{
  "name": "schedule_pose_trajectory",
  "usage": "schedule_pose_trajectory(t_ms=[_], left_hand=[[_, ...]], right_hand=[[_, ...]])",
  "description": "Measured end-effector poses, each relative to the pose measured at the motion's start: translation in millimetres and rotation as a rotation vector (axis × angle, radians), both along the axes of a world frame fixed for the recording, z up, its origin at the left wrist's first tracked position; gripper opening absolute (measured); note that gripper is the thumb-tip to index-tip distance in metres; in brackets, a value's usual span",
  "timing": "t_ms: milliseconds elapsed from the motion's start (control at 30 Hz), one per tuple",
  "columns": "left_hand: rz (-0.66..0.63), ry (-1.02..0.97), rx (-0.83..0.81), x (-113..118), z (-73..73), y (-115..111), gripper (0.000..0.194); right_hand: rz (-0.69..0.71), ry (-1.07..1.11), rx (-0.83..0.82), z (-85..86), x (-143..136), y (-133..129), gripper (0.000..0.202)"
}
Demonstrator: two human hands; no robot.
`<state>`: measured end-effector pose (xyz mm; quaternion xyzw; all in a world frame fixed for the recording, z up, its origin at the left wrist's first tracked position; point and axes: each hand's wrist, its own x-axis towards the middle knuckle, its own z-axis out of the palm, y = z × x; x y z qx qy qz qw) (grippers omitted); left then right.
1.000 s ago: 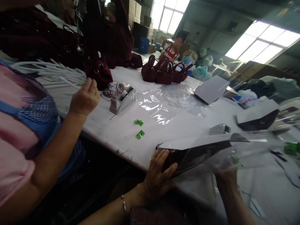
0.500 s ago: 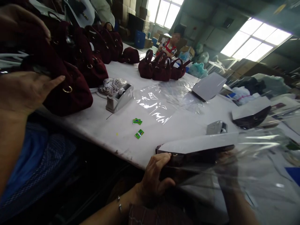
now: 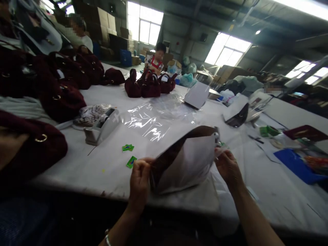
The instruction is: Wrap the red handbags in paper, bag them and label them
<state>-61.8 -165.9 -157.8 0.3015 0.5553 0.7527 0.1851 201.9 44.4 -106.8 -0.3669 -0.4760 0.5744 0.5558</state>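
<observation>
A dark brown bag piece with a white sheet point(image 3: 188, 160) on it is held up at the table's front edge, its mouth gaping. My left hand point(image 3: 139, 182) pinches its left edge, with the fingers closed. At the right corner my right hand point(image 3: 229, 167) has its fingers closed on a bit of clear plastic point(image 3: 220, 151) beside the piece. Small green cards point(image 3: 131, 162) lie left of the piece. Part of a tape dispenser shows behind its right corner.
A tape dispenser point(image 3: 101, 126) and clear film point(image 3: 151, 121) lie behind the cards. Maroon bags point(image 3: 60, 99) crowd the left, near a neighbour's hand point(image 3: 11, 145). A blue sheet point(image 3: 298, 165) lies right. People are at the far side.
The view has swung right. The bag piece has been raised and tilted, its mouth now gaping. My left hand has gone from spread fingers to a pinch; the film over my right hand has moved away.
</observation>
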Motion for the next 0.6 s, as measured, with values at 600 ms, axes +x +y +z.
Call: schedule_pose_trajectory(t_ms=[600], left_hand=[[-0.238, 1.179, -0.049, 11, 193.8, 28, 0.042]], right_hand=[[0.284, -0.225, 0.563, 30.1, 14, -92, 0.003]])
